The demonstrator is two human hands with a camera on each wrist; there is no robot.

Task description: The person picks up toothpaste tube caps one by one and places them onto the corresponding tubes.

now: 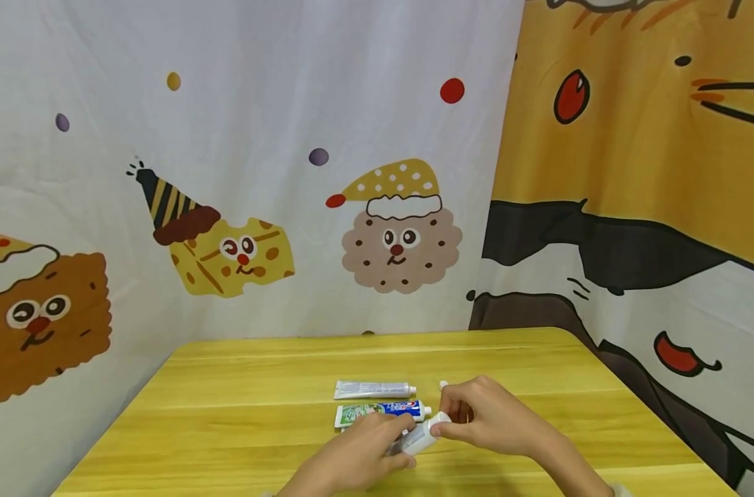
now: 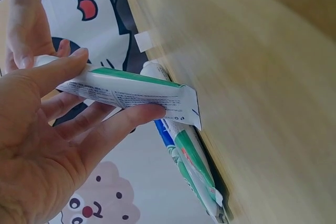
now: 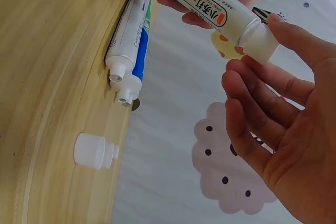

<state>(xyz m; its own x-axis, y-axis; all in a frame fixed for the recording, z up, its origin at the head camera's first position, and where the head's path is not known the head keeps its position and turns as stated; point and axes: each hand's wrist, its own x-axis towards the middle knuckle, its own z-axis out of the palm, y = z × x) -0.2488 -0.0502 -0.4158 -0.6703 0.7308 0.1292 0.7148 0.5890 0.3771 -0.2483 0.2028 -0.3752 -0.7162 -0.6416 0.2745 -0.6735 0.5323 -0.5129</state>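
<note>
My left hand (image 1: 364, 450) holds a white toothpaste tube (image 3: 212, 4) with green at its crimped end and dark printed lettering. In the left wrist view the tube (image 2: 142, 92) lies between my left thumb and fingers, tilted above the table. At its other end, my right hand (image 1: 497, 416) pinches the white cap (image 3: 261, 44) between thumb and fingertips. The cap sits at the tube's mouth. Just past my left hand lies a green and blue toothpaste tube (image 1: 359, 412), partly covered by that hand in the head view.
A whitish tube (image 1: 374, 390) lies farther back on the wooden table (image 1: 240, 407). Tubes in the right wrist view show bare nozzles (image 3: 117, 73). Loose white caps (image 3: 89, 150) stand beyond them, near my right hand. A cartoon-printed curtain (image 1: 246, 117) hangs behind the table.
</note>
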